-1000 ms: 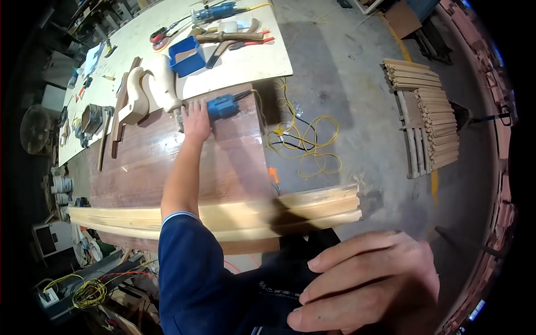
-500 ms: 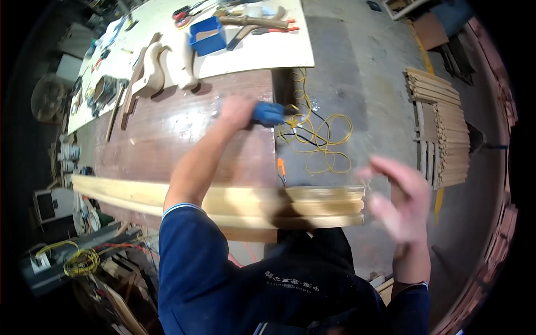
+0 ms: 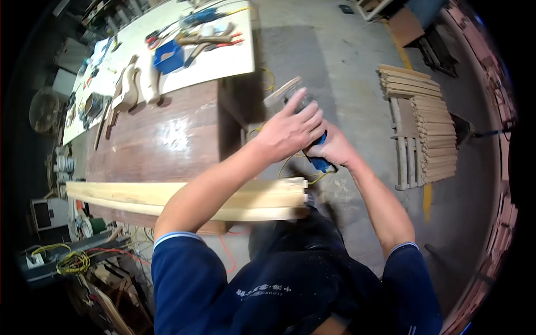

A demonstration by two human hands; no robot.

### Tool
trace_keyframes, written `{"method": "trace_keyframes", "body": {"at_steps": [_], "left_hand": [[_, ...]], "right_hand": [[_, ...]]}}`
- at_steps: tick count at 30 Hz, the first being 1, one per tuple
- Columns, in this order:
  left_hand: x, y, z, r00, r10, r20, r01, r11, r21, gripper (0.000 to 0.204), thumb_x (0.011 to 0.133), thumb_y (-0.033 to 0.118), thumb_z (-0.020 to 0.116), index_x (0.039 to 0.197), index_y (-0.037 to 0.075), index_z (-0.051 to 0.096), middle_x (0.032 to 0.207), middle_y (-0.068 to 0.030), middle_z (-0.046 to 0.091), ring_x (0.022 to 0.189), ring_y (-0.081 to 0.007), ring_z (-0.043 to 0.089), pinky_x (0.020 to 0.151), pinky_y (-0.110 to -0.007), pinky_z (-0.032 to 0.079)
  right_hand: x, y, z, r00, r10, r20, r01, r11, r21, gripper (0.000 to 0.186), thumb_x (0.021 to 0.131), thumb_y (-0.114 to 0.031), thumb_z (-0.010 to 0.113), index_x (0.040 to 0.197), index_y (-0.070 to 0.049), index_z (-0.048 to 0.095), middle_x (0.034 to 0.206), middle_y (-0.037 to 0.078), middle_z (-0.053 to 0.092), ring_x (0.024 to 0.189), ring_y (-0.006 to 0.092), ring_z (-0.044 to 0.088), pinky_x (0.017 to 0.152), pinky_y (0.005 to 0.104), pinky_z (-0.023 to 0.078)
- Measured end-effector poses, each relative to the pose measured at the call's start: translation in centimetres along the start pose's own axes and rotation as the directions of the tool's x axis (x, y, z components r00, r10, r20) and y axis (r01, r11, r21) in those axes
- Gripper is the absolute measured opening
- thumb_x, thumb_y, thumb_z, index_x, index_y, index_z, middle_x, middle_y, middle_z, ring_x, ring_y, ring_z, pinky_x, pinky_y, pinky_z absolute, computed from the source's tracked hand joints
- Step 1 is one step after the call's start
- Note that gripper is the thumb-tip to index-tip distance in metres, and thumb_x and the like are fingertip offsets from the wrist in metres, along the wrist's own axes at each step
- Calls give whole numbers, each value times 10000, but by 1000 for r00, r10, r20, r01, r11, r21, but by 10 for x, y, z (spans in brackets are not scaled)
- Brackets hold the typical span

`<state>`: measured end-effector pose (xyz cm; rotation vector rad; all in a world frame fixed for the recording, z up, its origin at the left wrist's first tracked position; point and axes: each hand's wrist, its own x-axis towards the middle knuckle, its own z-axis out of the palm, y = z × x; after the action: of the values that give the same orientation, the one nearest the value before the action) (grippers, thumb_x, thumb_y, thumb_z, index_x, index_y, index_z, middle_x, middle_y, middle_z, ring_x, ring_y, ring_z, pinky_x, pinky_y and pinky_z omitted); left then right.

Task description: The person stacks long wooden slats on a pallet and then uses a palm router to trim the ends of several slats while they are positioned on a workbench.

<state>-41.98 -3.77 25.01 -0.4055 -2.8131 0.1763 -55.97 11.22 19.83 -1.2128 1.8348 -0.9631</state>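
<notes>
Over the floor past the table's right end, both my hands hold a blue power sander, which looks like a belt sander [image 3: 320,162]. Its grey front end with a tan band points away from me. My right hand [image 3: 336,146] is closed round the blue body. My left hand [image 3: 290,125] grips farther forward, fingers curled over the front part. Close to my body, long pale wooden pieces [image 3: 268,195] lie side by side along the near edge of the brown table [image 3: 162,151]. Their right ends stick out past the table.
On the white-topped table [image 3: 234,64] beyond are a blue box [image 3: 168,57], curved wooden parts [image 3: 148,84] and hand tools. Yellow cord [image 3: 287,167] lies on the floor below the sander. Stacked wooden sticks [image 3: 432,134] stand at the right.
The sander has gone from the brown table up over the floor to the right. My right hand, empty before, now grips it along with my left. The view has shifted right.
</notes>
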Motion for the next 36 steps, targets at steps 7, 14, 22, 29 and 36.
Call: {"method": "trace_keyframes", "body": {"at_steps": [7,14,22,29,36], "left_hand": [[83,156,30,512,-859,-21,448,288,-847,900,705,207,915,1440,36,425,1256,-120,523,1241,-284,507,1141,-448,381],[145,235,26,579,-693,430,399,-220,-890,908,755,233,919,1441,-10,377,1253,-115,608,1122,-207,618,1001,-372,507],[131,278,16,646,-614,453,316,-324,-892,834,841,100,851,1468,-23,315,1217,-140,591,1121,-181,600,932,-330,530],[91,286,-3,647,-606,463,348,-306,-886,631,909,78,785,1394,-13,392,1181,-118,624,1036,-151,628,905,-325,549],[37,312,-1,647,-564,513,418,-301,-857,624,833,147,816,1298,-51,450,1068,-240,658,1018,-287,691,884,-405,548]], "right_hand": [[-75,38,-110,992,19,122,-108,614,782,763,713,-298,845,1365,-7,577,1198,89,699,1046,199,690,935,352,567],[-120,20,-172,973,-148,-178,231,679,697,804,728,-302,912,1386,-13,552,1249,113,680,1088,215,686,979,359,547],[-151,57,-177,965,-177,-192,219,146,965,784,840,-452,844,1401,-2,531,1254,207,664,1169,366,672,1051,569,537],[-159,25,-161,917,-381,-116,173,118,978,994,802,-468,862,1521,20,380,1306,192,598,1169,334,632,1090,570,498],[-186,0,-104,991,-132,-25,78,413,907,883,796,-315,851,1498,8,423,1301,189,628,1148,330,678,995,491,601]]}}
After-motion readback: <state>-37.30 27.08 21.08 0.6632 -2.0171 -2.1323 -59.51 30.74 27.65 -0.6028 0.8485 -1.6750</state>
